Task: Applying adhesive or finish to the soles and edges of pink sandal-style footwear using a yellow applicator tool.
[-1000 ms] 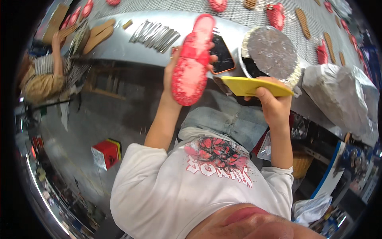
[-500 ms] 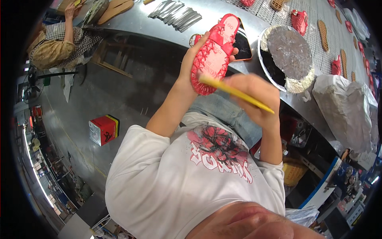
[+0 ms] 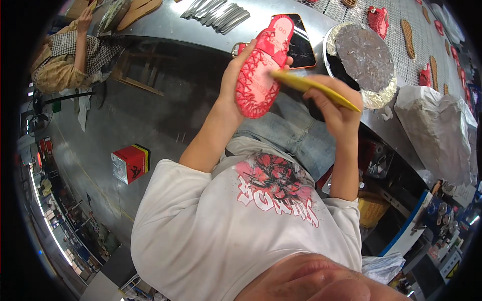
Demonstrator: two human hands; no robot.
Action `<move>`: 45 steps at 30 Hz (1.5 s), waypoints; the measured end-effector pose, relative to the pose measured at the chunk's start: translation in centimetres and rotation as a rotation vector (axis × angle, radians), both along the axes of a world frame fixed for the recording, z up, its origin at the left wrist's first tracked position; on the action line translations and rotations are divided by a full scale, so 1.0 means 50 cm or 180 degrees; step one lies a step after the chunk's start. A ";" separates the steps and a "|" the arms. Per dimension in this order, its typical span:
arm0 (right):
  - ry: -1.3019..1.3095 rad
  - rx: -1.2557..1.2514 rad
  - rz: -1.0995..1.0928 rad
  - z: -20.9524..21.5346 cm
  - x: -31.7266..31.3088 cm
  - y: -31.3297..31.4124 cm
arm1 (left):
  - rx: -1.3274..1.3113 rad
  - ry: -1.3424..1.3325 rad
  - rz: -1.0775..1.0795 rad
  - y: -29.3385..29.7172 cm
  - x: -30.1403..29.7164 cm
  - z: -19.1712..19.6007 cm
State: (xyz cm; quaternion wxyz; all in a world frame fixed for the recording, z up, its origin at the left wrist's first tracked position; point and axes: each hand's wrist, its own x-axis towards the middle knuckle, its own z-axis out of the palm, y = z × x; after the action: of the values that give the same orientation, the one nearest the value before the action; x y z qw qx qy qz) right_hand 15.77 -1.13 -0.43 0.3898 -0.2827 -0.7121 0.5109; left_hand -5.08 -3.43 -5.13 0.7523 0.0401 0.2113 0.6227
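Behind the red sole [image 3: 263,65] lie a phone [image 3: 301,42] and foil-covered bowl [image 3: 364,57].

shoe workshop, long metal bench [image 3: 165,30], soles on mesh [image 3: 407,31] (red and tan), co-worker [image 3: 70,55]

**Colours around the red sole in my hands**

My left hand [image 3: 236,80] holds a red shoe sole [image 3: 263,65] with a pale pink centre and a raised web-like red pattern near its heel. My right hand [image 3: 334,108] holds a flat yellow tool [image 3: 314,89]. The bench [image 3: 165,25] is grey metal. Near its front edge lie a black phone [image 3: 300,42] with an orange rim and a round tray [image 3: 361,60] lined with silver foil. I wear a white shirt [image 3: 211,236] with a red and black print, and blue jeans [image 3: 296,135]. A red box [image 3: 129,163] with yellow and black edges sits on the grey floor.
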 end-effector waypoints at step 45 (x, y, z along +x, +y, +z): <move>-0.2627 0.3731 0.1353 -0.122 -0.470 0.417 | 0.0032 0.0170 0.0904 -0.191 -0.303 -0.117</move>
State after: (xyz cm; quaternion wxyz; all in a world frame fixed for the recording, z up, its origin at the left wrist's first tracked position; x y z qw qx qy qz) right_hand -7.75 19.72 -6.52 0.0705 -0.0536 -0.9954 -0.0356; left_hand -20.25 -12.99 -10.98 0.6505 0.0301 0.2317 0.7226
